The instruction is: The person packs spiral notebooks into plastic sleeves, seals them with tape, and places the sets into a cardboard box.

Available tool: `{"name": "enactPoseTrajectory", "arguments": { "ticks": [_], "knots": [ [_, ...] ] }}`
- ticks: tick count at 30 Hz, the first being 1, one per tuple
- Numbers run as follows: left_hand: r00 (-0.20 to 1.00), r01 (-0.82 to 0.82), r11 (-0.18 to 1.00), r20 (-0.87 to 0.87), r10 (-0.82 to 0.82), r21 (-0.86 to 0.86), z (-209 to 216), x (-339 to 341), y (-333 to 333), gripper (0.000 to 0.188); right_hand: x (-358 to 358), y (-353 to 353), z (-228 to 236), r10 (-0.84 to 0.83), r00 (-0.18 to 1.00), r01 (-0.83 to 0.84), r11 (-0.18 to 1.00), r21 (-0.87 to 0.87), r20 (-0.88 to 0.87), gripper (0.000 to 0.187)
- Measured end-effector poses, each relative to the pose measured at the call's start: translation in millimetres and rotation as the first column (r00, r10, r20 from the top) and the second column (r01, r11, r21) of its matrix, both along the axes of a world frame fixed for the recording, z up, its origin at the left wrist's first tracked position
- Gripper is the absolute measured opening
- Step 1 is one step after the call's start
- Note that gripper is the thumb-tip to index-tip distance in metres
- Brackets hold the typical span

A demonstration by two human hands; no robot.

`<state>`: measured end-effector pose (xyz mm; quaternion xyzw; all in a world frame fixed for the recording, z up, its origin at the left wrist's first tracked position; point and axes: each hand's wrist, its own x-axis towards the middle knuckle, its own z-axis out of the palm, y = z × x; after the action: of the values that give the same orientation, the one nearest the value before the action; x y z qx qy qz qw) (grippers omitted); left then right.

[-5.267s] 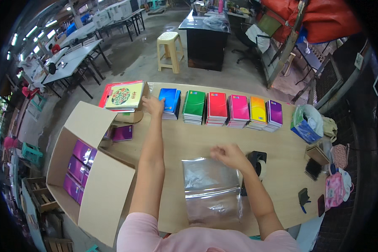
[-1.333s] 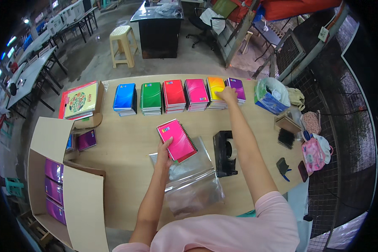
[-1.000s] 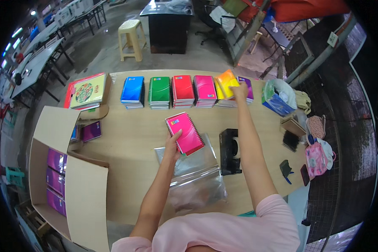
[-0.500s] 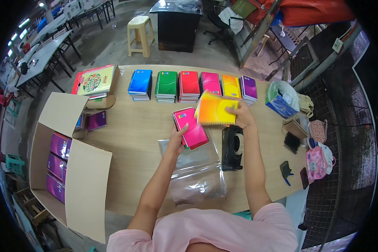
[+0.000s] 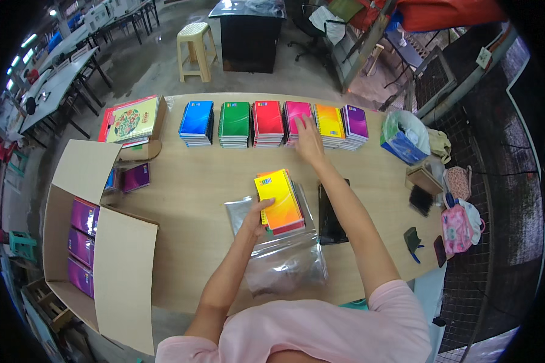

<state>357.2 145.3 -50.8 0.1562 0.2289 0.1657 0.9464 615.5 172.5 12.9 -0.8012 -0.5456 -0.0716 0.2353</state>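
A small pile of spiral notebooks with a yellow one (image 5: 280, 199) on top is gripped in my left hand (image 5: 258, 216), thumb across the cover; red and green edges show beneath. My right hand (image 5: 309, 140) reaches to the back row, fingers stretched over the pink notebook stack (image 5: 293, 112), which they partly cover. Whether they touch it I cannot tell. To its left stand red (image 5: 267, 118), green (image 5: 234, 120) and blue (image 5: 197, 118) stacks; to its right, yellow (image 5: 329, 120) and purple (image 5: 355, 123) ones. Clear plastic bags (image 5: 287, 266) lie under the held pile.
A cardboard box (image 5: 126, 272) with wrapped purple notebooks stands at left, larger notebooks (image 5: 130, 118) behind it. A black tape dispenser (image 5: 330, 218) lies under my right forearm. Along the right edge are a blue bag-lined container (image 5: 402, 145), a brush (image 5: 421, 201) and a pink pouch (image 5: 457, 230).
The yellow notebook passed from my right hand onto the pile in my left hand, covering the pink one. My right hand moved away and left to the pink stack.
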Motion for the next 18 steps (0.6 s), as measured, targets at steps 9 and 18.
{"name": "enactPoseTrajectory", "arguments": {
  "ticks": [9,18],
  "knots": [
    [0.978,-0.19,0.977,-0.069,0.197,0.1,15.4,-4.2,22.9,0.052,3.2,-40.5,22.8,0.072,0.997,-0.05,0.904,0.424,-0.037,0.037],
    [0.981,-0.173,0.984,-0.077,0.176,0.042,8.4,4.4,11.7,0.046,-44.7,-116.5,43.4,0.331,0.835,-0.285,0.943,0.169,-0.439,0.036]
  ]
}}
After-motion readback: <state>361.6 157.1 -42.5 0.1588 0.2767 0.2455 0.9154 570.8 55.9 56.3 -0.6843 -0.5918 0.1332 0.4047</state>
